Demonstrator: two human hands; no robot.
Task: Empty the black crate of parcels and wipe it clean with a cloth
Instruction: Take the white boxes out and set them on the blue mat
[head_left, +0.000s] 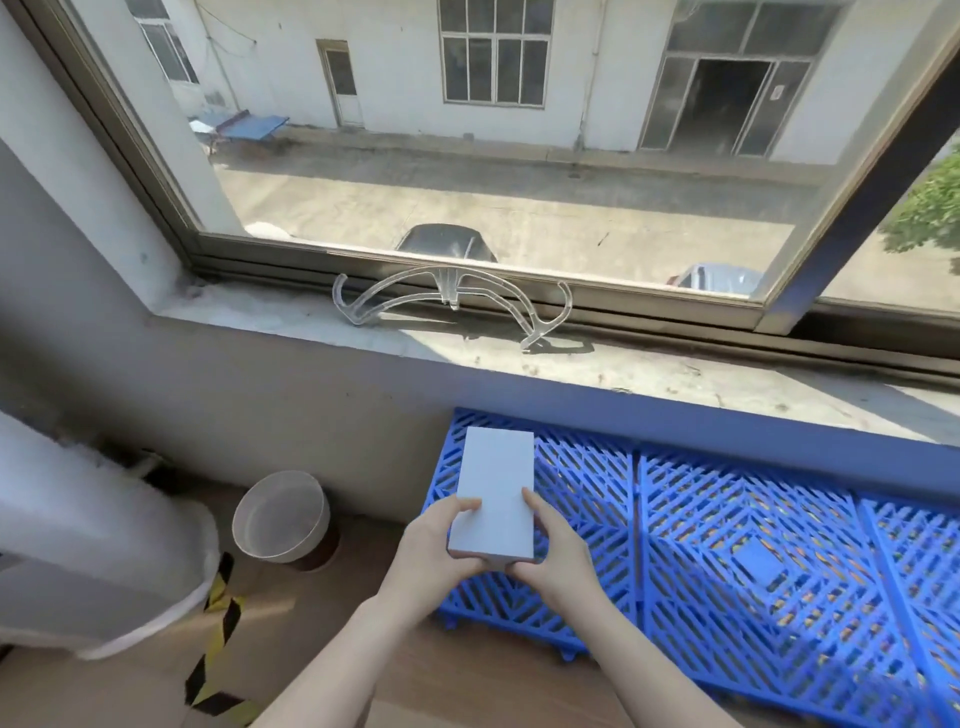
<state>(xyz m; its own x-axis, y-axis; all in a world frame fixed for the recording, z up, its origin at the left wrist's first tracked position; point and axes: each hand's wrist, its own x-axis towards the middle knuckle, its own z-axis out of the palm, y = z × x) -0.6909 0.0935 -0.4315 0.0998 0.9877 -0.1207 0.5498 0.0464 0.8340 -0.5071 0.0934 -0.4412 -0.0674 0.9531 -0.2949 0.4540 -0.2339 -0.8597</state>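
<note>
I grip white parcel (496, 499) at near end, left hand (441, 545) and right hand (551, 548) curled round it equally; long axis points away, over blue pallet (753, 519) left end.

A clear plastic hanger (450, 285) lies on the dusty windowsill (675, 374). Below, a blue lattice pallet (753, 545) sits near a round bin (280, 514) on the floor (467, 675).

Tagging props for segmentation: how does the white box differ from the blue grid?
The white box is solid and plain; the blue grid is an open lattice. The box is gripped by the left hand and right hand; the grid lies flat on the floor. The box is much smaller than the grid. Both are rectangular.
</note>
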